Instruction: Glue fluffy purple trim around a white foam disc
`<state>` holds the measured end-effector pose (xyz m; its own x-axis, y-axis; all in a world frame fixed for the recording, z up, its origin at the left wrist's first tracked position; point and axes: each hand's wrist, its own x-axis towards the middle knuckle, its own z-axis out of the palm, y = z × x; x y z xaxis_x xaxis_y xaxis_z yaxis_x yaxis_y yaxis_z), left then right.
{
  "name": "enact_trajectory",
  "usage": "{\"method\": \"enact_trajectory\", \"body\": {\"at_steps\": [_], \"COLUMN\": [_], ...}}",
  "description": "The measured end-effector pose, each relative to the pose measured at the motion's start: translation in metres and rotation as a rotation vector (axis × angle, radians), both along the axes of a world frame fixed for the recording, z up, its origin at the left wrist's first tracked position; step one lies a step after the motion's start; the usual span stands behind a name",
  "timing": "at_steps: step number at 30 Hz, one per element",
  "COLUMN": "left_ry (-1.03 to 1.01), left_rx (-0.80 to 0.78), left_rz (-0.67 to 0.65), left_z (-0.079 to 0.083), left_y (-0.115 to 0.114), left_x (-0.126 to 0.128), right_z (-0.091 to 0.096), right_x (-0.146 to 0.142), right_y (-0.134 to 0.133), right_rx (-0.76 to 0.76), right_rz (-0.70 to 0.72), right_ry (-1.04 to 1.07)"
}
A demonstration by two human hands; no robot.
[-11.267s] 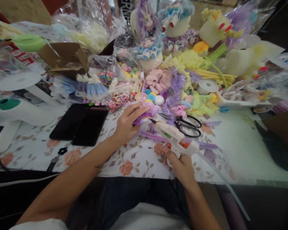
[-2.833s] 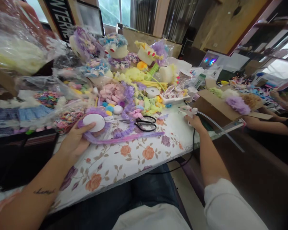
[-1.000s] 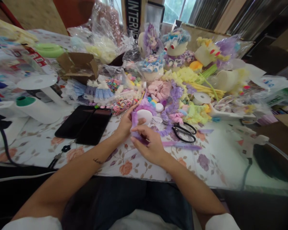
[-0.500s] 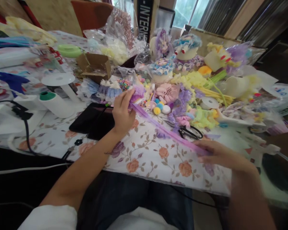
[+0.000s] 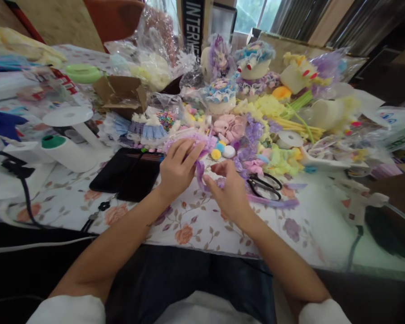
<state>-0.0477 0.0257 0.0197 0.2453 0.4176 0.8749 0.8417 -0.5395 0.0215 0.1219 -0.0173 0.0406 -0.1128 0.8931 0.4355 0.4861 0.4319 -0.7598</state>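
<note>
My left hand (image 5: pixel 179 170) is closed over a purple ruffled piece (image 5: pixel 207 143), with its fingers covering part of it. From that piece hangs a purple ribbon (image 5: pixel 200 170). Just right of the ribbon is my right hand (image 5: pixel 232 191), thumb and forefinger apart, the thumb tip near or against the ribbon. The ribbon's path behind my right hand is hidden. A lilac ribbon length (image 5: pixel 283 203) lies on the flowered cloth (image 5: pixel 195 220) below the black-handled scissors (image 5: pixel 265 185).
Two dark phones (image 5: pixel 140 177) lie left of my hands. Behind are pompoms (image 5: pixel 216 154), pink pieces (image 5: pixel 227 126) and ruffled decorations (image 5: pixel 221 92). A thread cone (image 5: pixel 65 153) stands left; a glue gun (image 5: pixel 354 204) with a cord is at the right.
My right hand has moved left from the far end of the ribbon to beside my left hand. The ribbon, stretched straight before, now hangs slack, with a length lying by the scissors.
</note>
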Motion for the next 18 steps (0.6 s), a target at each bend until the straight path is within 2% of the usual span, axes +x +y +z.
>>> {"method": "enact_trajectory", "body": {"at_steps": [4,9,13,18], "left_ry": [0.044,0.049,0.054,0.061], "left_rx": [-0.002,-0.068,-0.075,-0.145], "left_rz": [0.020,0.086,0.074,0.059], "left_z": [0.000,0.001,0.001,0.003], "left_y": [0.000,-0.001,0.000,-0.002], "left_x": [-0.001,0.002,0.003,0.004], "right_z": [-0.011,-0.018,-0.019,-0.006], "right_x": [-0.028,-0.036,-0.030,-0.011], "right_y": [0.001,0.000,-0.002,-0.004], "right_rx": [-0.053,-0.118,-0.077,-0.014], "right_rz": [-0.039,-0.016,-0.021,-0.022], "right_ry": [0.173,0.297,0.241,0.054]}}
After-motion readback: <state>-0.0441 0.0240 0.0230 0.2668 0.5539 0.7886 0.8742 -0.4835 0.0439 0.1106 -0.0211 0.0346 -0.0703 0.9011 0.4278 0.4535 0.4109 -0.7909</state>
